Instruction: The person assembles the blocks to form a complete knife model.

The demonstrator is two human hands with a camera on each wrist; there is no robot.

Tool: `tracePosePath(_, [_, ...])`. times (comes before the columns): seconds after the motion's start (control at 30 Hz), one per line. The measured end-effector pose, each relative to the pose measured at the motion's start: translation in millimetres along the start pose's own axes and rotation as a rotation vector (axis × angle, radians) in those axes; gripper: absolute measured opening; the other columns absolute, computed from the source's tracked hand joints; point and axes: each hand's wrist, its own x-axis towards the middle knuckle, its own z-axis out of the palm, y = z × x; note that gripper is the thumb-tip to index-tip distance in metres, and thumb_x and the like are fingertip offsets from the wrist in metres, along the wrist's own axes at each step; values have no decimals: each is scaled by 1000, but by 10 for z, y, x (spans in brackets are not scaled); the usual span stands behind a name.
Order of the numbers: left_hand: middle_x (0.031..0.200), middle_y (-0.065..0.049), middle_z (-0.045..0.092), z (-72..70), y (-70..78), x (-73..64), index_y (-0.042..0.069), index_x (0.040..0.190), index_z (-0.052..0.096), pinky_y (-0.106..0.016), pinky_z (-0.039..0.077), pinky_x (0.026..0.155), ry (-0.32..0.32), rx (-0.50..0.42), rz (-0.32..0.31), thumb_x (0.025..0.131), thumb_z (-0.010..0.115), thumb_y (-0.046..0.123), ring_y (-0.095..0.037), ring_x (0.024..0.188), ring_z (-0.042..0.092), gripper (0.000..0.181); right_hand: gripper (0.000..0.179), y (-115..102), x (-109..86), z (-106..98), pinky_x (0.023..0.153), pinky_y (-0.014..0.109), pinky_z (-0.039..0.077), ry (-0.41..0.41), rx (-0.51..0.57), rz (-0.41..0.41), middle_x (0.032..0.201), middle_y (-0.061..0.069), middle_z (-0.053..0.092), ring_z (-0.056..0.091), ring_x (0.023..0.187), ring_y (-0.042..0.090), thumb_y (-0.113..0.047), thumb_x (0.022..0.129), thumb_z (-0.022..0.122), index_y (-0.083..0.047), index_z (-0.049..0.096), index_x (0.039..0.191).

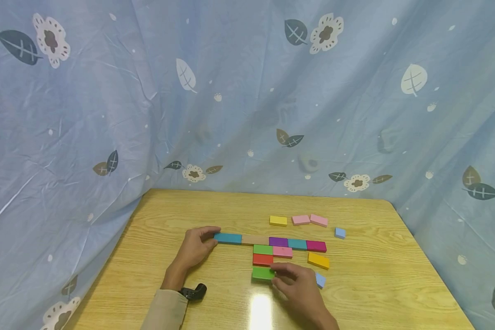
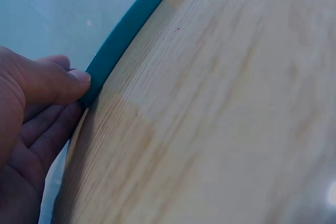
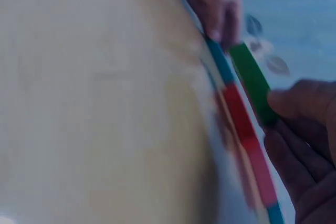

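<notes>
In the head view my left hand [image 1: 195,247] pinches the left end of a long teal block [image 1: 228,238] between thumb and fingers. That block heads a row with a tan block [image 1: 255,240], a purple block [image 1: 278,241], a second teal block [image 1: 297,244] and a magenta block [image 1: 316,246]. Under the row lie a green block [image 1: 263,249], a pink block [image 1: 282,251] and a red block [image 1: 263,260]. My right hand [image 1: 299,286] pinches another green block [image 1: 262,274] by its right end, just in front of the red one; the right wrist view shows the thumb on it.
Behind the row lie a yellow block [image 1: 278,221] and two pale pink blocks [image 1: 300,220]. To the right are a small light blue block [image 1: 340,233] and an orange block [image 1: 318,260]. Another light blue block [image 1: 320,280] is partly behind my right hand. A patterned curtain [image 1: 239,114] surrounds the wooden table [image 1: 379,275].
</notes>
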Motion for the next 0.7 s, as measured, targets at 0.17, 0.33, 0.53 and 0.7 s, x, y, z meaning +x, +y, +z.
tracePosePath(0.17, [138, -9, 77, -5, 0, -2, 7, 136, 77, -47, 61, 109, -3, 9, 0, 98, 78, -3, -32, 129, 74, 40, 28, 91, -17, -354, 95, 22, 64, 19, -58, -17, 115, -2, 84, 80, 107, 12, -4, 92, 87, -16, 84, 117])
tracePosePath(0.33, [137, -9, 77, -8, 4, -8, 7, 136, 77, -47, 61, 109, -4, 8, -3, 97, 78, -3, -31, 128, 74, 39, 28, 182, -52, -656, 93, 19, 63, 75, -118, -55, 114, -1, 85, 81, 105, 10, -5, 90, 89, -13, 85, 117])
tracePosePath(0.53, [137, -8, 77, -6, 7, -17, 7, 136, 77, -47, 61, 109, -3, 6, -2, 98, 78, -3, -30, 128, 74, 39, 27, 247, -59, -902, 95, 14, 59, 132, -172, -40, 116, -1, 84, 78, 106, 4, -6, 91, 88, -15, 85, 116])
tracePosePath(0.7, [137, -9, 77, 0, -4, -13, 7, 136, 77, -48, 62, 108, -1, 7, 11, 98, 77, -3, -32, 128, 74, 39, 28, 247, -12, -971, 93, 19, 63, 120, -155, -99, 116, 3, 84, 79, 104, 5, -5, 92, 87, -12, 84, 118])
